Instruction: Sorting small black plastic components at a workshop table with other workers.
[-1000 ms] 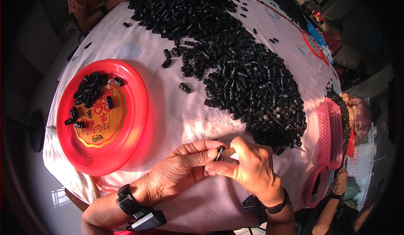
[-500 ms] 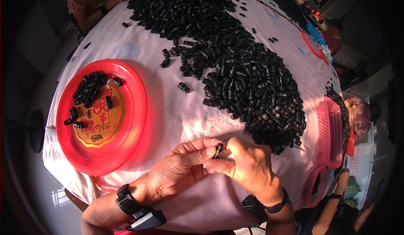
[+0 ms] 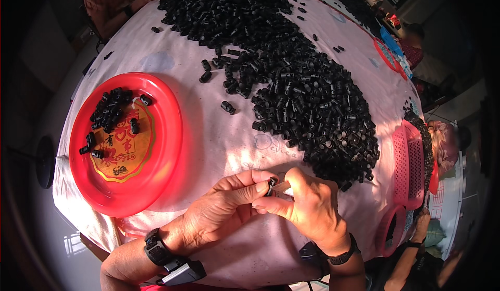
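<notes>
Between thumb and forefinger, my left hand pinches a small black plastic cord lock. My right hand is closed close beside it, its thumb and forefinger around a thin pale piece too small to make out, which reaches toward the cord lock. Just beyond my hands spreads a large pile of similar black cord locks. To my left stands a round red plate with a printed yellow centre. Several black cord locks lie in it, mostly bunched near its far side.
A pale pink cloth covers the table. Pink perforated baskets stand at the right edge. One person sits at the far left; another person's forearm shows at the lower right. More people and a blue tray are farther right.
My right hand has shifted very slightly right, away from the cord lock, so more of the pale piece shows. My left hand stays almost in place.
</notes>
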Available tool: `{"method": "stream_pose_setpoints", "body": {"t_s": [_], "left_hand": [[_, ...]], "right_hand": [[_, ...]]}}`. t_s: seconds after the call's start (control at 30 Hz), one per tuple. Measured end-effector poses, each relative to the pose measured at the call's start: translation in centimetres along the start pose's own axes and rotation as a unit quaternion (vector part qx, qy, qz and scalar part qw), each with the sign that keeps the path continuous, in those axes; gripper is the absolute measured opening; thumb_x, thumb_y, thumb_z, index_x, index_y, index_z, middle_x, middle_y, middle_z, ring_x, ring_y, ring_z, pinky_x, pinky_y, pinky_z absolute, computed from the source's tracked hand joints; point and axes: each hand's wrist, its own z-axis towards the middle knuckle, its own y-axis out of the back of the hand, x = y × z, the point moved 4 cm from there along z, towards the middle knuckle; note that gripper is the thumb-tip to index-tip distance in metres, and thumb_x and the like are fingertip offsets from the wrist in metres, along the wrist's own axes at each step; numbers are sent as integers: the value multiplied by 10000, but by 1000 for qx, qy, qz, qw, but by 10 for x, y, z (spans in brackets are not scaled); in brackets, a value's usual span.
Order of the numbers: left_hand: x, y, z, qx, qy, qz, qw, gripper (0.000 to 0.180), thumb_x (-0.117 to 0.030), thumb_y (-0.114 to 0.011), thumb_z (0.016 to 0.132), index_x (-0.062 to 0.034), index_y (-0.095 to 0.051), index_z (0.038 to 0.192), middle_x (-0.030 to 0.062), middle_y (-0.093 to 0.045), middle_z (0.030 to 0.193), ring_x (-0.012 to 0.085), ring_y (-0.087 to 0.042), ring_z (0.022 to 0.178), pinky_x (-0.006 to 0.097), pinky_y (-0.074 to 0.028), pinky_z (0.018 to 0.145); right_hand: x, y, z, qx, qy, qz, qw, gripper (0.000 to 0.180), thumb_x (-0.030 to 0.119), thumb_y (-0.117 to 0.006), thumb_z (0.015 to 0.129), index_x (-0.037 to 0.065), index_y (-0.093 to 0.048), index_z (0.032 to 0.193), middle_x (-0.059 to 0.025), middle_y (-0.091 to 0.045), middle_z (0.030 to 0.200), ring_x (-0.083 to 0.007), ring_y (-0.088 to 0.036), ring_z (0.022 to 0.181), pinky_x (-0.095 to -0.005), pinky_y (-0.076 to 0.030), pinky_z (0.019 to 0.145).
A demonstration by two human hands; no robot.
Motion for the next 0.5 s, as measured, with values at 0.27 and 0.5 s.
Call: {"method": "stream_pose_setpoints", "body": {"t_s": [0.27, 0.5], "left_hand": [[1, 0, 3, 4, 0, -9, 1000, 231, -132, -634, 982, -42, -634, 1195, 50, -685, 1140, 136, -640, 981, 283, -511, 919], [0, -1, 1, 0, 8, 0, 1000, 237, -140, -633, 984, -42, -634, 1199, 42, -685, 1133, 129, -637, 991, 282, -512, 922]], "right_hand": [[-2, -6, -4, 9, 11, -20, 1000, 438, 408, -811, 800, 43, -570, 796, -79, -696, 707, -246, -705, 617, -348, -530, 511], [0, 0, 1, -8, 3, 3, 1000, 442, 408, -826, 783, 45, -574, 785, -68, -670, 681, -245, -699, 605, -348, -528, 508]]}}
